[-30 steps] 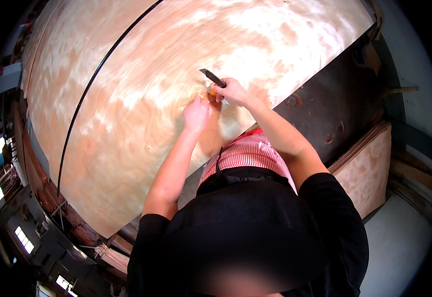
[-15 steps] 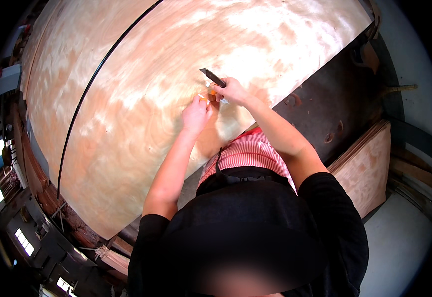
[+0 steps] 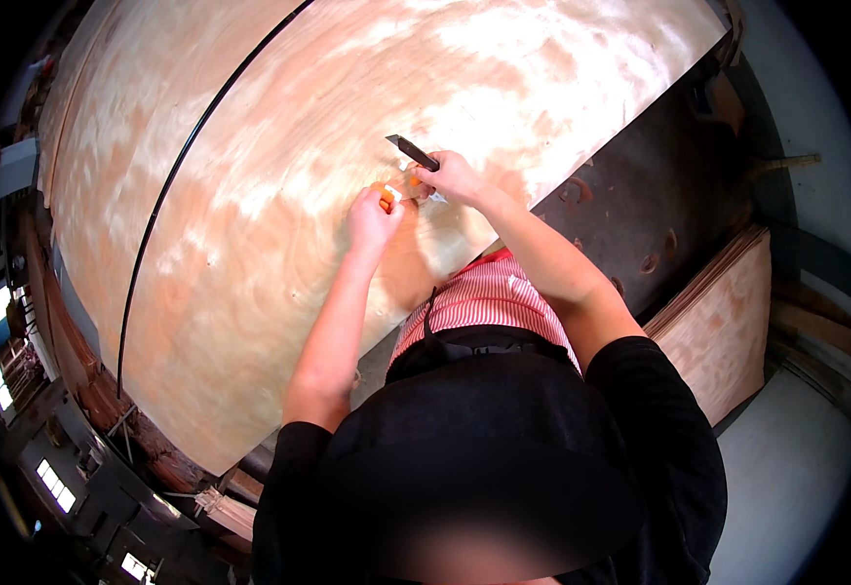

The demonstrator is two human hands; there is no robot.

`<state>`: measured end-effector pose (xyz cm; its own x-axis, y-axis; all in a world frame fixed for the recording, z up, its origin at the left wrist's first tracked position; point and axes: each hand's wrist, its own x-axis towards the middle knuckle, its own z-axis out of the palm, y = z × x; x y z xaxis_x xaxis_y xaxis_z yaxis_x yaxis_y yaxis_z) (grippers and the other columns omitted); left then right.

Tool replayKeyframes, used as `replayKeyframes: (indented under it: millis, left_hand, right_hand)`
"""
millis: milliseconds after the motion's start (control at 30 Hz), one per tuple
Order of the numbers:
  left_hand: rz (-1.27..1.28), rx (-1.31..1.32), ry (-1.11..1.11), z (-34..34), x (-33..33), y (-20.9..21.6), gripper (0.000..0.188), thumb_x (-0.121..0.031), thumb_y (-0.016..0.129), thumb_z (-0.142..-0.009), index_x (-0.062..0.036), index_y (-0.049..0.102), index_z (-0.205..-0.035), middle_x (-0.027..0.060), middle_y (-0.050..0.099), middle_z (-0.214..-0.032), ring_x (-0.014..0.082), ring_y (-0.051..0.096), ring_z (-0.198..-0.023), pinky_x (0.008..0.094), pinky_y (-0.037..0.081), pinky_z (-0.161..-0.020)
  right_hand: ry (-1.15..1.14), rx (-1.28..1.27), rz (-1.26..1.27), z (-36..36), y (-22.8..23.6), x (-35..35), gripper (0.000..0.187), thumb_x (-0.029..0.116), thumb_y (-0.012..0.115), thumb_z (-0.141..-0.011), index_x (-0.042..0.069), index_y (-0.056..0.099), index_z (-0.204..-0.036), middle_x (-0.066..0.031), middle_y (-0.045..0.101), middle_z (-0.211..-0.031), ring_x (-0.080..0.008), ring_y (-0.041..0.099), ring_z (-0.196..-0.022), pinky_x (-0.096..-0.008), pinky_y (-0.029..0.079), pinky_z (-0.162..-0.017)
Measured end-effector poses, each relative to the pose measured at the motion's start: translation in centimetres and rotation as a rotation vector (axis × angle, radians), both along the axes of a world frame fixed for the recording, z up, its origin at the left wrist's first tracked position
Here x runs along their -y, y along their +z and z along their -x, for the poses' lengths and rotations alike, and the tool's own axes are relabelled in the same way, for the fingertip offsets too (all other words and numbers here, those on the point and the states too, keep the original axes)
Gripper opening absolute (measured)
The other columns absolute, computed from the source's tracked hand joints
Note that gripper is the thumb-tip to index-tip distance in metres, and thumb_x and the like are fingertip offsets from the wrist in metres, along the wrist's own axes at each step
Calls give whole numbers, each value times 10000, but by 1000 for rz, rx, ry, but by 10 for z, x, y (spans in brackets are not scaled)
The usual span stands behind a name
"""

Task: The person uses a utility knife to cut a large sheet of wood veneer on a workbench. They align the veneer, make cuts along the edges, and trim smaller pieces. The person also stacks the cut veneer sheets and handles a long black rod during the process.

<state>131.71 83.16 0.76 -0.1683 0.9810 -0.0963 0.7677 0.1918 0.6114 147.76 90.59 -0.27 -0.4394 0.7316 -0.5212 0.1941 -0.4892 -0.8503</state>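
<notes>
While left hand (image 3: 372,219) pinches orange piece (image 3: 386,200), right hand (image 3: 455,177) grips knife (image 3: 412,152).

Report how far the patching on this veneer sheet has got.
Done: nothing finished shows; most of the veneer sheet looks bare and untouched. In hand: the right hand holds a dark-handled knife at one spot, while the left hand pinches a small orange piece beside it. Left: that spot is not yet finished; whether others need work cannot be told.
</notes>
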Motion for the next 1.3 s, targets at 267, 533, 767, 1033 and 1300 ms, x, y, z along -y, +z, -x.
replayKeyframes:
  millis: [267, 533, 767, 1033, 1300]
  left_hand:
    - [-21, 230, 218, 11, 5, -8, 100, -72, 627, -631, -17, 574, -695, 89, 559, -677, 164, 549, -537, 278, 455, -517]
    - [40, 393, 396, 27, 8, -15, 121, -77, 635, -651, 9, 586, -720, 62, 593, -614, 99, 548, -543, 240, 452, -530]
    - [99, 555, 508, 31, 7, -11, 112, -93, 634, -679, -2, 590, -727, 30, 571, -603, 68, 501, -480, 215, 416, -439]
    - [15, 697, 649, 35, 11, -21, 92, -86, 627, -684, -20, 594, -740, 21, 559, -613, 62, 471, -442, 204, 391, -382]
    - [-286, -119, 189, 26, 11, -6, 130, -163, 634, -624, -74, 543, -650, 51, 529, -715, 214, 540, -539, 331, 449, -468]
  right_hand:
    - [-12, 1, 2, 0, 1, 1, 185, 152, 576, -808, -19, 573, -878, -55, 598, -678, -110, 586, -546, -238, 471, -523]
    - [176, 323, -165, 8, 21, -2, 252, 238, 635, -747, 14, 602, -857, -56, 605, -656, -119, 593, -533, -246, 473, -537]
    - [319, 734, -549, 22, 30, 2, 322, 381, 614, -693, 127, 627, -889, -62, 626, -754, -215, 601, -706, -325, 478, -627]
    - [322, 761, -508, 23, 33, 4, 338, 388, 615, -683, 127, 624, -897, -64, 624, -767, -227, 595, -747, -329, 476, -642]
    - [309, 776, -591, 25, 32, 5, 390, 415, 620, -655, 133, 621, -924, -64, 626, -745, -230, 603, -707, -333, 484, -620]
